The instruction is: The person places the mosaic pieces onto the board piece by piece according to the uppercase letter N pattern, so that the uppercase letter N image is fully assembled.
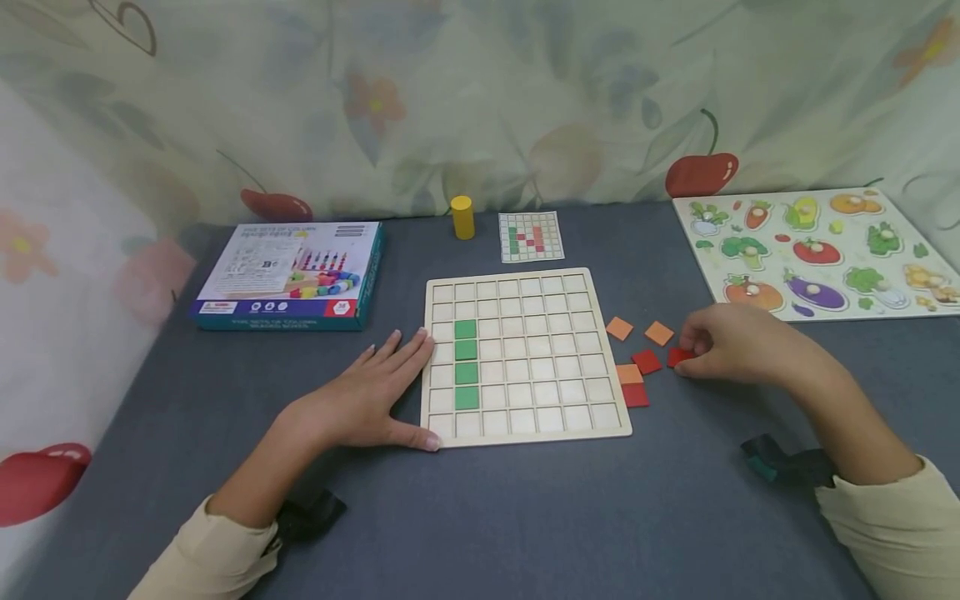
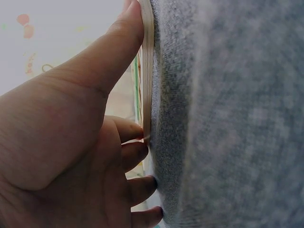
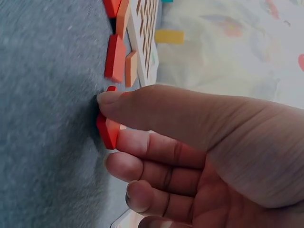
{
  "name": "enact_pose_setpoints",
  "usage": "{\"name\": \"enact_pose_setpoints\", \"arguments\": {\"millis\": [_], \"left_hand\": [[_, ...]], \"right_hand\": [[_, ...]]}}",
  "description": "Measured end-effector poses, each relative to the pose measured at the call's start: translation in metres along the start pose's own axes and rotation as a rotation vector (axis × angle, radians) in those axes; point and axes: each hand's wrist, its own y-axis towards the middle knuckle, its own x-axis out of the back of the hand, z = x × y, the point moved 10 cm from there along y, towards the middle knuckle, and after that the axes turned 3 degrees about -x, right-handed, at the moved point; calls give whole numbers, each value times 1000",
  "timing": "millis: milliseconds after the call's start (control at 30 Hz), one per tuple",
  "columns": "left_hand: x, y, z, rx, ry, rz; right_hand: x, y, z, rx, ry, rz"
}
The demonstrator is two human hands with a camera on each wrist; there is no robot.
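Worktop (image 1: 525, 517): everything is carried by it.
Vegetable board (image 1: 840, 229): laid at far right, beyond the right hand (image 1: 727, 343).
Grid board (image 1: 525, 371): touched at its left edge by the left hand (image 1: 367, 398), fingers spread wide, probably so that sliding is prevented.
Box (image 1: 288, 279): placed at far left.
Pattern card (image 1: 531, 237): placed behind the grid board, likely for easy viewing.
Yellow cylinder (image 1: 462, 218): stood beside the card.
Green tiles (image 1: 467, 373): four, seated in one column.
Loose tiles (image 1: 647, 361): scattered where the direct way to the board is partly crossed.
Red tile (image 3: 108, 135): pinched by the right fingers; lifting cannot be judged.

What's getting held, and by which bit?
The right hand pinches a red tile by its edges, between thumb and finger. The left hand grips nothing; its fingers touch the board.
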Motion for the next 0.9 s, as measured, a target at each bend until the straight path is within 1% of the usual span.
{"name": "enact_pose_setpoints", "arguments": {"millis": [67, 167, 433, 633, 900], "left_hand": [[0, 0, 0, 0, 2, 1], [0, 1, 0, -1, 8, 2], [-1, 0, 1, 3, 0, 2], [0, 0, 1, 4, -3, -1], [0, -1, 0, 7, -4, 2]], "right_hand": [[1, 0, 5, 2, -3, -8], [2, 1, 13, 29, -2, -23], [-1, 9, 47, 99, 8, -34], [-4, 18, 69, 103, 2, -27], [-7, 29, 92, 108, 4, -14]]}}
